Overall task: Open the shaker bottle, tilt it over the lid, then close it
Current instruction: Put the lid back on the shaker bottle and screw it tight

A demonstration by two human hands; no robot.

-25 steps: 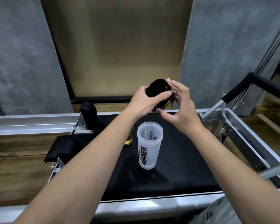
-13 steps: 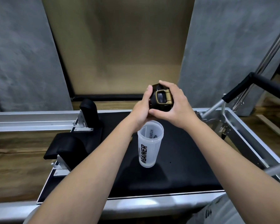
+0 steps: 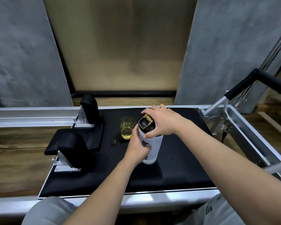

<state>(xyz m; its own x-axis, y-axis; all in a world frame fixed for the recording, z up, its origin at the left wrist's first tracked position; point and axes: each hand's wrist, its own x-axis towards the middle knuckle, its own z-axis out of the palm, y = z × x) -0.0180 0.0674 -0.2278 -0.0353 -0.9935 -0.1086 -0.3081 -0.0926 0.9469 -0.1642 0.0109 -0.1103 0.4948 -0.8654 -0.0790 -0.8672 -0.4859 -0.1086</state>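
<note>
A frosted white shaker bottle [image 3: 153,148] with black lettering stands upright on the black padded platform [image 3: 177,159]. Its black lid [image 3: 144,124] with a gold flip clasp sits on top of the bottle's mouth. My right hand [image 3: 159,123] grips the lid from the right and above, fingers wrapped around its rim. My left hand [image 3: 137,147] clasps the bottle's body from the left, covering part of the lettering.
A small clear glass [image 3: 127,127] with yellow liquid stands just left of and behind the bottle. Two black shoulder pads [image 3: 89,108] [image 3: 70,148] rise at the platform's left. Silver metal rails [image 3: 31,114] frame it, and a black padded bar [image 3: 243,83] juts up at the right.
The lid came down from the air onto the bottle's mouth. My left hand left the lid and took hold of the bottle's body; the glass is now in sight.
</note>
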